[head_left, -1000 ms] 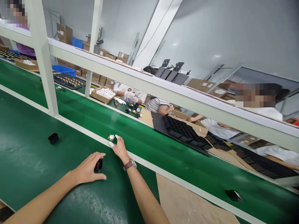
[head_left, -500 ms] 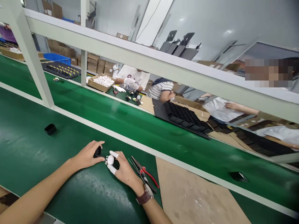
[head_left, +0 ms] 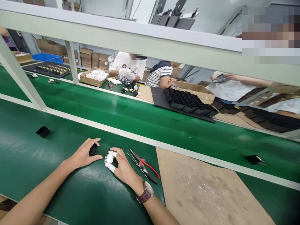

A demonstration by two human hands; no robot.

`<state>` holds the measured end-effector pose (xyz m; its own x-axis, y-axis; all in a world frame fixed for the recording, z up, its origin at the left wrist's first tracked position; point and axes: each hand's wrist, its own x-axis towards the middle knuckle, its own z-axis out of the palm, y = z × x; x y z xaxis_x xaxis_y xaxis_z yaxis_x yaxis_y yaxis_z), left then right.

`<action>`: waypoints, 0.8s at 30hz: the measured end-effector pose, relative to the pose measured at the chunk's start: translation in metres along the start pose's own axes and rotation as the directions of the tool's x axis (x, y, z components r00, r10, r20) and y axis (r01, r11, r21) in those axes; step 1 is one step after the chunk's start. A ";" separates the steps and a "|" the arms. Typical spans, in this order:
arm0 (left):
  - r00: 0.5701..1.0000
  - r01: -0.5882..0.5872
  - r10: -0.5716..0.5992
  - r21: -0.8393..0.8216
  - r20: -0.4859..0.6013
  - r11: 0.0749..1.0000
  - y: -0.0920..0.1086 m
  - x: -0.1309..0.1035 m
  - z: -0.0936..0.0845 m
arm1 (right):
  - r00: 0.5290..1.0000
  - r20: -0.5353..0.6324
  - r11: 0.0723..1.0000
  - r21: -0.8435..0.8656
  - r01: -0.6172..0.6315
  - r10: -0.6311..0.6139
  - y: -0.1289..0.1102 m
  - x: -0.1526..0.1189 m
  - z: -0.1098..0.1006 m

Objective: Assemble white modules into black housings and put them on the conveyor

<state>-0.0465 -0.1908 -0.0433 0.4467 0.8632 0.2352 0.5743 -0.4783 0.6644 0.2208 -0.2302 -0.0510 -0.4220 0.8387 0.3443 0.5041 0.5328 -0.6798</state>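
Observation:
My left hand [head_left: 84, 153] is curved round a small black housing [head_left: 93, 150], thumb and fingers on either side of it. To its right, my right hand [head_left: 120, 164] grips a small round white part [head_left: 109, 158] between thumb and forefinger, both in white finger covers. Bits of circuitry show at the left side of the white part. A small gap separates the two held pieces. Beside my right hand lie red-handled pliers [head_left: 145, 167] and thin tweezers [head_left: 137, 163] on the green work surface [head_left: 93, 193].
A black housing [head_left: 43, 132] sits at left, another black piece [head_left: 256, 160] lies at far right. Brown board [head_left: 199, 187] covers the right front. Beyond the pale rail [head_left: 105, 128] are a green belt, black trays [head_left: 189, 103], a box of white parts [head_left: 95, 77] and several people.
The view has tilted down and shifted. My left hand has drawn slightly away from the white part, widening the gap. The black piece on the belt has moved right.

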 end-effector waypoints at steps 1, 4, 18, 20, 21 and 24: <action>1.000 -0.003 0.003 0.001 0.003 1.000 -0.001 0.000 0.000 | 1.000 0.002 1.000 0.009 -0.017 0.017 0.001 -0.001 0.000; 1.000 -0.017 0.016 0.004 0.026 1.000 -0.002 0.000 0.001 | 0.998 0.013 0.998 0.039 -0.056 0.055 0.006 -0.004 0.001; 0.990 0.080 -0.081 0.012 0.120 0.997 0.006 -0.002 -0.005 | 0.994 -0.033 0.995 -0.015 -0.103 0.102 0.007 -0.014 0.004; 0.987 0.085 -0.085 0.007 0.136 0.996 0.009 -0.003 -0.008 | 0.995 -0.047 0.996 -0.031 -0.084 0.083 0.006 -0.014 0.004; 0.986 0.085 -0.084 0.001 0.141 0.996 0.010 -0.003 -0.010 | 0.996 -0.050 0.996 -0.045 -0.073 0.071 0.004 -0.014 0.003; 0.988 0.076 -0.072 -0.022 0.139 0.997 0.013 -0.004 -0.016 | 0.999 -0.039 0.996 -0.085 -0.041 0.038 0.000 -0.013 0.001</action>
<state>-0.0518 -0.1980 -0.0241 0.4949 0.8647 0.0858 0.5917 -0.4077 0.6955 0.2260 -0.2417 -0.0558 -0.3727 0.8621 0.3433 0.5831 0.5054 -0.6361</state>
